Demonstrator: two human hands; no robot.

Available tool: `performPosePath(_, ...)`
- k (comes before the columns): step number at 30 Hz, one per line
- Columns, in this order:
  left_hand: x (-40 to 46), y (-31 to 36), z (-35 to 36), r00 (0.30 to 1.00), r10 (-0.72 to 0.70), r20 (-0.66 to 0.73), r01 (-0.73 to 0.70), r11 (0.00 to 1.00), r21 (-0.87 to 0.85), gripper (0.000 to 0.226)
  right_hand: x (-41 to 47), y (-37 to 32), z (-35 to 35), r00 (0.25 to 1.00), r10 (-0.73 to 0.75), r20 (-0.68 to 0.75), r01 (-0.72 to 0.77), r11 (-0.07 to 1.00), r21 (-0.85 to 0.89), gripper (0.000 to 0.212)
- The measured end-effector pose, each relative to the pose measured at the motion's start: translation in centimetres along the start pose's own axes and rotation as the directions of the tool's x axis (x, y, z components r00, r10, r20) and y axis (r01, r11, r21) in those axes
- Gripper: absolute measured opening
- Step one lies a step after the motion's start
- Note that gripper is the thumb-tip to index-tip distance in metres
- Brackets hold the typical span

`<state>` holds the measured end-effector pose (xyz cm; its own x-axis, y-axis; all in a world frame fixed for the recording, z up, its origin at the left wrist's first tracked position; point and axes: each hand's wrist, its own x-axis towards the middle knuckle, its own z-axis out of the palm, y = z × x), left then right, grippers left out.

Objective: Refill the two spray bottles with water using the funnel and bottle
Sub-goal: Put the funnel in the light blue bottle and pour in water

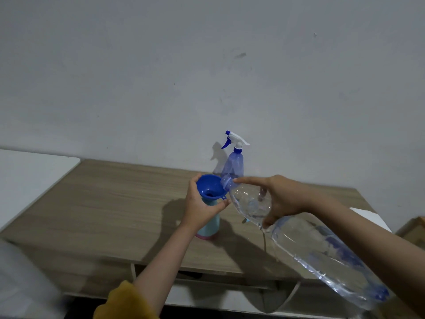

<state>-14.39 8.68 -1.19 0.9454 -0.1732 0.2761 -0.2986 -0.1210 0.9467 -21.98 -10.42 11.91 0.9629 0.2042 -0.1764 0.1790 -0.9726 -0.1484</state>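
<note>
Two hands are at work over the wooden table. Our left hand curls round the top of the pale blue spray bottle, which stands upright on the table with a pink band at its foot; the thumb lies on the near side and the fingers wrap behind, just under the blue funnel seated in the bottle's neck. The fingertips touch the funnel's rim on its left edge.

Our right hand grips the big clear water bottle near its shoulder. The forefinger stretches out along the neck toward the mouth, the thumb presses from below, and the other fingers are hidden behind the plastic. We hold this bottle tilted, mouth down and to the left, its open mouth touching the funnel's right rim. Whether water is running we cannot tell.

Behind the funnel, near the wall, stands the second spray bottle, clear blue with its white and blue trigger head on, apart from both hands.
</note>
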Motion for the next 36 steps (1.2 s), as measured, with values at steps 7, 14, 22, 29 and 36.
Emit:
performPosePath(7, 0.2, -0.3, -0.1, 1.0, 0.0, 0.008, 0.001, 1.0, -0.018, 0.093, 0.5, -0.9, -0.4, 0.996, 0.04, 0.082, -0.034, 0.997, -0.073, 0.117)
performPosePath(14, 0.3, -0.4, -0.3, 1.0, 0.007, 0.017, -0.007, 1.0, -0.017, 0.091, 0.8, -1.0, -0.4, 0.992, 0.068, 0.109, -0.058, 0.994, -0.091, 0.117)
performPosePath(22, 0.4, -0.5, -0.4, 0.999, 0.014, 0.03, -0.014, 1.0, -0.004, 0.093, 0.9, -0.6, -0.2, 0.992, 0.052, 0.117, -0.039, 0.993, -0.111, 0.116)
performPosePath(29, 0.3, -0.4, -0.5, 0.998, -0.01, 0.056, 0.011, 1.0, -0.019, 0.093, 0.8, -0.1, 0.3, 0.999, 0.026, 0.044, -0.022, 0.997, -0.071, 0.117)
performPosePath(36, 0.2, -0.3, -0.4, 0.999, -0.022, 0.039, 0.022, 1.0, 0.001, 0.09, -0.4, 1.1, 0.4, 0.979, -0.028, -0.2, 0.038, 0.998, 0.043, 0.117)
